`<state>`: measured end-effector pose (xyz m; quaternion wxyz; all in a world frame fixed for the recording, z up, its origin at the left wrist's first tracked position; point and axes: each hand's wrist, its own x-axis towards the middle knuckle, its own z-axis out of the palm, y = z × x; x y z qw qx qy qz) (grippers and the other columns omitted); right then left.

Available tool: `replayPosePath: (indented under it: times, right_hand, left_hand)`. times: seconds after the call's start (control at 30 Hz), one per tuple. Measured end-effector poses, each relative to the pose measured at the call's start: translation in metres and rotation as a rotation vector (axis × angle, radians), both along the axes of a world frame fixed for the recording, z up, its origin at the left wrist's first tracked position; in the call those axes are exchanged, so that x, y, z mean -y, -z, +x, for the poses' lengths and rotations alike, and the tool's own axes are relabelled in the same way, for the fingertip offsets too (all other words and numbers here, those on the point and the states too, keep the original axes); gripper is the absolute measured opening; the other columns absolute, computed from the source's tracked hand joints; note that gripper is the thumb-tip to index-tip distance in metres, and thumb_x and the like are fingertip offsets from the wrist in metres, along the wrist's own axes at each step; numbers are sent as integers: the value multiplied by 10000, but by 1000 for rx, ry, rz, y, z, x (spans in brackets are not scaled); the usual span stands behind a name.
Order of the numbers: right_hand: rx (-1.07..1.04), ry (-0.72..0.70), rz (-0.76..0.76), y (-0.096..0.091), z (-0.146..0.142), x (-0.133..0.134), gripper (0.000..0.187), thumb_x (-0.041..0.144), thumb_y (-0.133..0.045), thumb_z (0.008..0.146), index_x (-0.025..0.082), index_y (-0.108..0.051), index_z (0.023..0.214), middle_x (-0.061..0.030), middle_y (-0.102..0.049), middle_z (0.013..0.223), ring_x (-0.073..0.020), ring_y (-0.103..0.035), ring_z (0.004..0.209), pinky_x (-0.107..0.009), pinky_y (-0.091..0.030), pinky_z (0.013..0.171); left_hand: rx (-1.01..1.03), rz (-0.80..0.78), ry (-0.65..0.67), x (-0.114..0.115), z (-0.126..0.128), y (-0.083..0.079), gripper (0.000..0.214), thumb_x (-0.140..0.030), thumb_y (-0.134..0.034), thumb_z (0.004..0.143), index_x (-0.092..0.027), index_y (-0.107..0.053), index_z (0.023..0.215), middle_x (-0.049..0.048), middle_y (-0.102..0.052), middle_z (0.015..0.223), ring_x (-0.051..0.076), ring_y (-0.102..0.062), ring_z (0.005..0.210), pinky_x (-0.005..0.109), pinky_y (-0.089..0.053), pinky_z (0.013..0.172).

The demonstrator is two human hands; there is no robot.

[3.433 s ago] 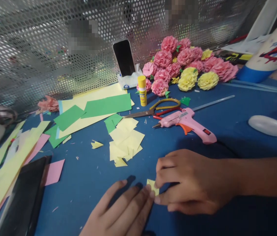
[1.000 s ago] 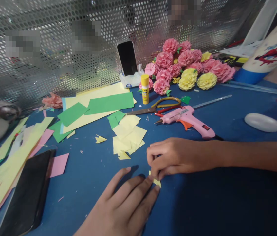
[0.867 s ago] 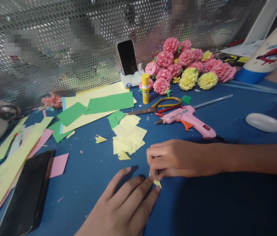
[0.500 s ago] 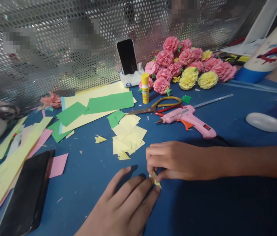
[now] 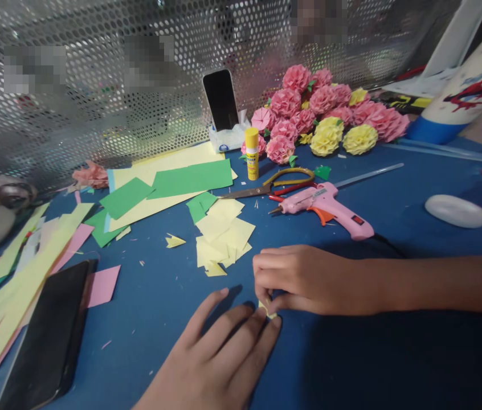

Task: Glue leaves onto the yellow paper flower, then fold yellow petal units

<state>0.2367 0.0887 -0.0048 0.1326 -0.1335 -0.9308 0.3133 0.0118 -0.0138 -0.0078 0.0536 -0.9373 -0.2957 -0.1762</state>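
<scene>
A small folded yellow paper piece (image 5: 268,309) lies on the blue table (image 5: 147,319) near the front. My left hand (image 5: 219,364) rests flat with fingers stretched out, fingertips pressing the paper's near edge. My right hand (image 5: 305,279) comes in from the right, its thumb and fingers pinched on the paper's top. Most of the paper is hidden under the fingertips.
A pile of yellow paper squares (image 5: 221,239) sits just behind. Further back are a pink glue gun (image 5: 324,208), scissors (image 5: 266,188), a glue stick (image 5: 252,152), green and yellow sheets (image 5: 168,182), paper flowers (image 5: 326,119) and a propped phone (image 5: 220,101). A black tablet (image 5: 44,341) lies left.
My right hand has slid left and away from me, closing into a tighter pinch on the yellow piece. Less of the paper shows now. My left hand has stayed almost in place.
</scene>
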Motion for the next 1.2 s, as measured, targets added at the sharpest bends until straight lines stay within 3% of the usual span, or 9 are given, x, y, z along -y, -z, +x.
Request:
replayPosePath:
  times: [0.37, 0.7, 1.2]
  right_hand:
    - [6, 28, -80, -2, 0, 0, 78, 179, -644, 948, 146, -611, 886, -13, -591, 874, -151, -545, 835, -264, -398, 762]
    - [0, 64, -96, 1, -1, 1, 120, 203, -631, 962, 156, -602, 855, -17, -589, 874, -150, -549, 828, -256, -398, 753]
    - [-21, 62, -93, 1, 0, 1, 103, 195, -645, 950, 152, -608, 865, -11, -592, 871, -144, -551, 820, -254, -402, 748]
  left_hand:
    - [-6, 12, -6, 0, 1, 0, 306, -221, -493, 1023, -177, -660, 1275, -7, -721, 1137, 166, -590, 1133, 410, -92, 1269]
    - [-15, 55, -15, 1, 0, 2, 297, -247, -547, 1003, -237, -668, 1273, -32, -735, 1103, 169, -586, 1130, 418, -102, 1265]
    - [-1, 60, -15, 0, 1, 3, 295, -212, -527, 1005, -225, -676, 1259, -29, -740, 1070, 165, -590, 1110, 411, -102, 1265]
